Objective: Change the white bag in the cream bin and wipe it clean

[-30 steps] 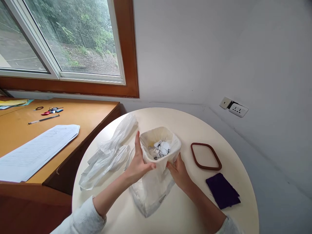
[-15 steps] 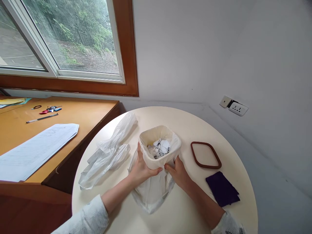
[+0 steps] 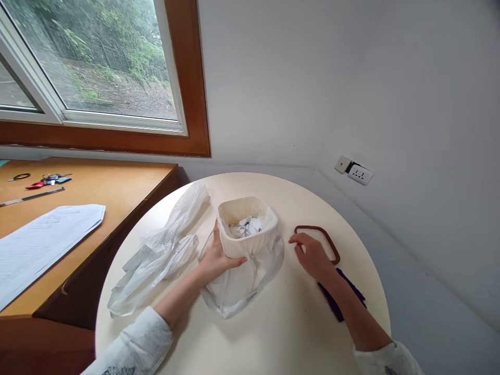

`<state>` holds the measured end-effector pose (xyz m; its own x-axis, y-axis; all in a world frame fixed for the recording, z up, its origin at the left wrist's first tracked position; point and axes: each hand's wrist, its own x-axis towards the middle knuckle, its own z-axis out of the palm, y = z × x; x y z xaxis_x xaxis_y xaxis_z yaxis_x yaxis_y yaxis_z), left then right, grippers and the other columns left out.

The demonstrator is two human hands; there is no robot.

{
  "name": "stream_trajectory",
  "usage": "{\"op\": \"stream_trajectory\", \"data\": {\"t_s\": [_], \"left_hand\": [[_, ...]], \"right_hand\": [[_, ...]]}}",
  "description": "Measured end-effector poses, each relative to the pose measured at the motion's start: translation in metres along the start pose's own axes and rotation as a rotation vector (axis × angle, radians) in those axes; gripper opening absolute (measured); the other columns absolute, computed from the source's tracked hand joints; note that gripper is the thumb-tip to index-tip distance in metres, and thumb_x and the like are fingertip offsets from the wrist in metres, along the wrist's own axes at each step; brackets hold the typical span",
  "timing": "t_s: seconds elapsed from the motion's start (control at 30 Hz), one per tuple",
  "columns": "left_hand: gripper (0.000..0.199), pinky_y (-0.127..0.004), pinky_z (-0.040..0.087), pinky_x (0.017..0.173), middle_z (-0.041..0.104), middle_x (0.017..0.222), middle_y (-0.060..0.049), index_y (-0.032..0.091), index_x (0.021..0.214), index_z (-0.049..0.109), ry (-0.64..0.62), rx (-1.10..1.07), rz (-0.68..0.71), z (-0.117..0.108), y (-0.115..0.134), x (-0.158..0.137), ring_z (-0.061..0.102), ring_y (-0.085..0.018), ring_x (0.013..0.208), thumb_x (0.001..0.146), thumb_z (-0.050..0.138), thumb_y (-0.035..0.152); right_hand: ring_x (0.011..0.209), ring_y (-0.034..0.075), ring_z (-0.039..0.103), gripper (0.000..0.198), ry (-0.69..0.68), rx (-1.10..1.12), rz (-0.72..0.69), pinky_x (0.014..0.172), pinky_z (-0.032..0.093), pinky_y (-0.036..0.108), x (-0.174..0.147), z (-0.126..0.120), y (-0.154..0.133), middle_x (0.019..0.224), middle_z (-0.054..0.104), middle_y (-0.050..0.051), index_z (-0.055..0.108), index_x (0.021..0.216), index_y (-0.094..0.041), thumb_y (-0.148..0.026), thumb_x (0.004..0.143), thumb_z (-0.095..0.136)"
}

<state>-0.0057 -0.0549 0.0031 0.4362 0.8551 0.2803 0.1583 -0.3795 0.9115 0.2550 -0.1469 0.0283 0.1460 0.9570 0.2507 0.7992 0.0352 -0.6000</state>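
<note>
A small white bin [image 3: 242, 249] stands on the table, its plastic liner folded over the rim and hanging loosely around the sides. Crumpled paper [image 3: 250, 226] lies inside it. My left hand [image 3: 217, 259] grips the bin's near left side, thumb across the front. To the right, my right hand [image 3: 312, 258] hovers at a brown rounded-square ring [image 3: 331, 242], hiding its left and lower parts. Its fingers are slightly bent and apart, and no hold on the ring shows. A dark purple cloth [image 3: 332, 303] lies partly under my right forearm.
A crumpled clear plastic bag [image 3: 164, 250] spreads over the left of the round white table [image 3: 273, 344]. On the wooden desk [image 3: 128, 179] are papers [image 3: 50, 239], a pen [image 3: 33, 197] and keys [image 3: 50, 179]. A wall socket [image 3: 360, 174] is on the wall behind.
My right hand has let go of the bin and moved right, to the brown ring. My left hand keeps its grip on the bin. The view has shifted slightly right.
</note>
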Motion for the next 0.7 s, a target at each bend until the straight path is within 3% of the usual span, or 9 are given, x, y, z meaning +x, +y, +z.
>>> {"op": "stream_trajectory", "data": {"t_s": [0.1,0.2,0.3,0.53,0.6,0.7], "left_hand": [[0.124,-0.048,0.017,0.11,0.022,0.145,-0.014,0.026,0.14,-0.013,-0.025,0.031,0.006,-0.002,-0.008,0.001,0.024,-0.032,0.132,0.056,0.078,0.036],[0.123,-0.047,0.016,0.11,0.015,0.147,-0.013,0.027,0.14,-0.013,-0.024,0.056,0.013,-0.005,-0.009,-0.001,0.018,-0.032,0.135,0.057,0.077,0.037],[0.12,-0.046,0.015,0.111,0.008,0.149,-0.011,0.028,0.141,-0.011,-0.03,0.055,0.013,-0.007,-0.007,-0.003,0.015,-0.03,0.136,0.059,0.076,0.037],[0.117,-0.048,0.012,0.111,0.009,0.149,-0.011,0.028,0.141,-0.007,-0.019,0.009,0.026,-0.01,-0.004,-0.002,0.012,-0.031,0.136,0.06,0.076,0.036],[0.117,-0.048,0.012,0.111,0.006,0.149,-0.011,0.028,0.141,-0.008,-0.021,0.009,0.042,-0.011,-0.003,-0.003,0.011,-0.031,0.136,0.06,0.076,0.035],[0.118,-0.048,0.016,0.11,0.01,0.149,-0.011,0.03,0.141,-0.009,-0.022,-0.021,0.03,-0.013,-0.001,-0.004,0.016,-0.031,0.135,0.06,0.076,0.036]], "right_hand": [[0.078,0.019,0.06,0.021,0.112,-0.14,0.138,0.072,0.046,0.032,0.01,-0.008,0.029,0.085,0.065,0.006,0.06,0.077,-0.018,-0.019,0.076,0.039],[0.074,0.018,0.059,0.019,0.128,-0.185,0.196,0.07,0.046,0.031,0.014,-0.008,0.048,0.085,0.064,0.006,0.059,0.078,-0.018,-0.025,0.077,0.042],[0.07,0.017,0.057,0.019,0.115,-0.188,0.197,0.068,0.045,0.03,0.014,-0.006,0.054,0.084,0.063,0.006,0.058,0.076,-0.019,-0.028,0.078,0.041],[0.07,0.018,0.055,0.008,0.125,-0.203,0.217,0.065,0.044,0.03,0.016,-0.002,0.051,0.076,0.059,0.004,0.05,0.067,-0.021,-0.024,0.072,0.044],[0.073,0.019,0.056,0.007,0.111,-0.24,0.244,0.065,0.044,0.031,0.017,0.002,0.055,0.081,0.06,0.005,0.05,0.073,-0.02,-0.025,0.072,0.045],[0.088,0.025,0.058,0.031,0.071,-0.304,0.304,0.067,0.045,0.033,0.016,0.012,0.061,0.103,0.058,0.015,0.052,0.098,-0.015,-0.036,0.075,0.049]]}}
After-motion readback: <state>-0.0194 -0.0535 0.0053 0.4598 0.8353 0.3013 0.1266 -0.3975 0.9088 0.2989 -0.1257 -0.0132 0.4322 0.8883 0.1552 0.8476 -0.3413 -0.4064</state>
